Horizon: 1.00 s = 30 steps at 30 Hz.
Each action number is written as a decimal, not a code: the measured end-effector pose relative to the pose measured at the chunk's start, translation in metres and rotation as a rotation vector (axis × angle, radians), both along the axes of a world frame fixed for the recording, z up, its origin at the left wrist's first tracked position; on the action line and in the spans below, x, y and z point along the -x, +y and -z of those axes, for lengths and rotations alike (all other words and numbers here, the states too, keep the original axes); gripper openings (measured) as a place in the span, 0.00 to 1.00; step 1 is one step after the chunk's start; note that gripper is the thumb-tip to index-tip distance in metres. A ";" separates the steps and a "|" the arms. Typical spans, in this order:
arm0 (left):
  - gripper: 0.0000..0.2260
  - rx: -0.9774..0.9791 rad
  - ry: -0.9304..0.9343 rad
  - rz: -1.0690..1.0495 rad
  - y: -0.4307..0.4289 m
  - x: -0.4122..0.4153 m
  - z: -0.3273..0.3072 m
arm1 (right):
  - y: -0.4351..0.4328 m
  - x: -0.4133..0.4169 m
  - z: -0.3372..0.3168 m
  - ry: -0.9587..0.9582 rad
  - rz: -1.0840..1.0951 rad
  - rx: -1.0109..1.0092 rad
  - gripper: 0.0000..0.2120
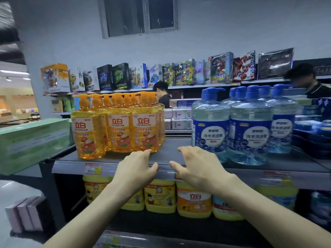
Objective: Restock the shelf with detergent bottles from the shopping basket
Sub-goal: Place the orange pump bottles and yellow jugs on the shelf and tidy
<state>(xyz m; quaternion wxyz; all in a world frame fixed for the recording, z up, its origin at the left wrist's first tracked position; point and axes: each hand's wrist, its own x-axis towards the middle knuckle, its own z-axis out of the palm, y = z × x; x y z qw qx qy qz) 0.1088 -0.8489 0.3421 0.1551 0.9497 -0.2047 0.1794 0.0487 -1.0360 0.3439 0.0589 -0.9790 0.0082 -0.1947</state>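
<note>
- The left hand (137, 170) rests at the front lip of the flat dark-grey metal top shelf (172, 151). Its fingers (143, 153) are loosely bent with their tips on the shelf surface and the thumb on the clear plastic price rail (75, 167). It holds nothing.
- The right hand (198, 169) lies just beside it, apart from it and posed the same way: relaxed, spread fingers on the shelf edge, nothing in its grasp.
- The transparent orange detergent bottles with orange caps (118, 127) stand upright in tight rows on the shelf, left of the hands. The nearest one is just beyond the left fingertips.
- The clear round detergent bottles with blue pump caps and blue labels (249, 129) stand upright on the same shelf, to the right.
- A bare strip of shelf runs between the two groups, straight ahead of the hands.
- Yellow plastic tubs (159, 196) sit on the shelf below.
- A pale green cardboard carton (34, 142) lies at far left.
- Colourful toy boxes (184, 72) line a far wall shelf.
</note>
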 end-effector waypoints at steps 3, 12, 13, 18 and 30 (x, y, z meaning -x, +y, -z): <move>0.28 0.012 -0.026 0.028 -0.030 0.023 -0.002 | -0.027 0.032 -0.001 -0.032 0.005 0.016 0.28; 0.30 0.040 0.038 0.058 -0.111 0.046 -0.001 | -0.128 0.092 0.003 -0.114 0.154 0.031 0.22; 0.29 0.044 0.048 0.047 -0.116 0.045 0.000 | -0.137 0.094 0.004 -0.121 0.174 0.022 0.22; 0.30 0.136 0.086 0.046 -0.130 0.026 -0.001 | -0.173 0.090 0.009 -0.165 0.263 -0.075 0.18; 0.41 0.413 0.058 0.175 -0.146 -0.006 0.016 | -0.200 0.054 0.020 -0.182 0.303 -0.498 0.41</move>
